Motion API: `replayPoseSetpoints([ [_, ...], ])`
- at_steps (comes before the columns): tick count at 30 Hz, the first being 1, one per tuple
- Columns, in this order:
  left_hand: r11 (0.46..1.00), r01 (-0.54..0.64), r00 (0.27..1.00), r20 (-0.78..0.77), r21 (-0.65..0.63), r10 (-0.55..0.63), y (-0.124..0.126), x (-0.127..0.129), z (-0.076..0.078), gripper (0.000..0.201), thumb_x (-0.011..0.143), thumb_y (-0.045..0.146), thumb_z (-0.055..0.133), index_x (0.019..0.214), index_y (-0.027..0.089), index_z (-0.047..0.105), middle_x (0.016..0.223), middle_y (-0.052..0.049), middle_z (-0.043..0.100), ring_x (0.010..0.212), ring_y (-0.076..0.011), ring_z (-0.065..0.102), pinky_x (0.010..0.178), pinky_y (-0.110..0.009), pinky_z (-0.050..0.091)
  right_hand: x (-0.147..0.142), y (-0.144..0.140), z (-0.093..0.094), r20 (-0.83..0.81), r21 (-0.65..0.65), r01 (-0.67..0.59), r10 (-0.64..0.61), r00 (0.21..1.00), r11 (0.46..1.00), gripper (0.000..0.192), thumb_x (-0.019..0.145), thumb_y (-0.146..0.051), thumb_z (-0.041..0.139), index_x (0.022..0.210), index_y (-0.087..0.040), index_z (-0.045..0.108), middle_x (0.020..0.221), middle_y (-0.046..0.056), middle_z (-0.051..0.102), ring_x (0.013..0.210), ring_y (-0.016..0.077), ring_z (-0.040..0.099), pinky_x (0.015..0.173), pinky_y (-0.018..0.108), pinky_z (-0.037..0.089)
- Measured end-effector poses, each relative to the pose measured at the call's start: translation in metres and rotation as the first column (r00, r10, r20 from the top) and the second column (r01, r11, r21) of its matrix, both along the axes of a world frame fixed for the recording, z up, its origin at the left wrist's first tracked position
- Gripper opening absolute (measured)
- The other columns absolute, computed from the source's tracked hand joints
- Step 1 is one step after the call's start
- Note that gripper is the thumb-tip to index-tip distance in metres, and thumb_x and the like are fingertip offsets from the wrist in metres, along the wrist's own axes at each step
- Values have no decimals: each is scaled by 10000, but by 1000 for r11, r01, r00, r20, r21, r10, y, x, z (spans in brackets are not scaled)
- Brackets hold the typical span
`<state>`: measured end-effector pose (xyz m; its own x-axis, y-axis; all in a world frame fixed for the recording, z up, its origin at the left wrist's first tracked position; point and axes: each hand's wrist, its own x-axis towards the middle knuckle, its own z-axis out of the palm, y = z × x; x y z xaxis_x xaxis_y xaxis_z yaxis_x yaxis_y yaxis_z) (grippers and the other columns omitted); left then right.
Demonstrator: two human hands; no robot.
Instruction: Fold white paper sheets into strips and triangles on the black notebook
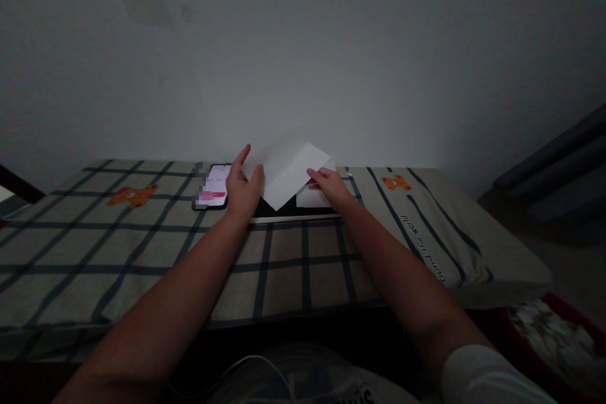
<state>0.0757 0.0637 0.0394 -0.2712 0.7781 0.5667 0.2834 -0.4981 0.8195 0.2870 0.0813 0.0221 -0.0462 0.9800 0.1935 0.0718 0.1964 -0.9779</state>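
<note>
In the head view, a white sheet of paper [288, 172], folded so that one flap lifts off the rest, sits at the centre of the frame, just below the pale grey wall [331, 44]. The left hand [243, 190] is at the sheet's left edge: its thumb presses on the paper's left side while the fingers reach up behind the raised corner, so the hand is closed on the sheet. The right hand [331, 187] lies just right of centre, palm down, fingers together and flat, their tips on the lower right part of the sheet, pinning it rather than gripping it. The paper thus lies between the two hands, touching both, with its lower point aimed toward the bottom of the frame.

Under the sheet is a dark flat board with a pale front edge [296, 217], resting on the surface, which is covered with a beige cloth with dark blue checks and orange bear prints [142, 246]. Just left of the left hand, touching none of the paper, a black smartphone with a lit pink-and-white screen [213, 194] lies flat on the cloth. Both bare forearms run from the bottom of the frame up to the hands; a white sleeve [487, 379] shows at the lower right.
</note>
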Motion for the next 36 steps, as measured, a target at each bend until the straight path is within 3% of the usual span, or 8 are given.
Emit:
replayPoseSetpoints([
  [4, 985, 150, 989, 30, -81, -148, -1, 2, 1, 691, 791, 371, 631, 1422, 199, 407, 976, -63, 701, 827, -194, 662, 775, -339, 548, 4, 5, 2, -171, -86, 120, -133, 976, 989, 292, 765, -447, 665, 783, -157, 639, 853, 66, 716, 702, 130, 640, 725, 293, 534],
  [7, 949, 272, 961, 92, -159, -260, 2, 2, 0, 662, 777, 379, 621, 1393, 201, 455, 898, -53, 712, 780, -183, 660, 758, -341, 544, 7, 8, 2, -239, -75, 168, -181, 954, 983, 308, 732, -456, 679, 801, -160, 630, 831, 49, 710, 692, 133, 633, 690, 282, 530],
  [12, 791, 494, 869, 238, -360, -435, 10, 1, -6, 478, 725, 302, 630, 1186, 177, 629, 1034, -81, 708, 875, -217, 669, 757, -364, 545, 14, 9, 0, -220, 6, 198, -192, 956, 980, 332, 704, -478, 669, 829, -172, 637, 840, 35, 693, 699, 146, 616, 634, 268, 489],
  [15, 743, 508, 861, 276, -436, -427, 11, 1, -7, 402, 719, 350, 671, 1083, 179, 667, 1076, -90, 700, 933, -230, 661, 756, -356, 543, 19, 8, 0, -109, 18, 152, -149, 983, 988, 328, 697, -494, 667, 756, -175, 625, 741, 14, 656, 624, 133, 567, 585, 255, 443],
  [18, 739, 506, 862, 281, -445, -421, 9, 1, -7, 388, 710, 434, 698, 988, 163, 693, 1007, -94, 715, 879, -222, 668, 728, -340, 541, 21, 6, 2, -25, 29, 96, -95, 995, 995, 340, 690, -509, 677, 700, -177, 604, 682, -2, 618, 591, 119, 525, 569, 247, 412],
  [25, 794, 468, 880, 288, -389, -378, 13, -1, -10, 385, 693, 473, 709, 887, 141, 699, 873, -76, 719, 763, -192, 660, 682, -312, 529, 22, 3, 5, -86, -74, -20, 13, 996, 997, 345, 681, -510, 695, 737, -179, 612, 681, -8, 587, 557, 97, 487, 544, 232, 396],
  [31, 725, 568, 815, 385, -388, -433, 14, 0, -7, 374, 698, 423, 716, 946, 145, 679, 920, -72, 717, 806, -176, 655, 703, -286, 520, 27, 9, -1, 1, -49, 64, -64, 998, 997, 355, 664, -521, 692, 719, -176, 633, 609, -20, 546, 530, 100, 443, 505, 235, 331],
  [36, 747, 542, 828, 399, -385, -394, 12, 1, -6, 344, 657, 395, 743, 895, 150, 696, 865, -55, 713, 749, -161, 633, 637, -250, 502, 27, 12, -6, 32, -30, 68, -67, 997, 997, 351, 680, -522, 669, 725, -174, 642, 608, -23, 539, 525, 97, 433, 506, 237, 329],
])
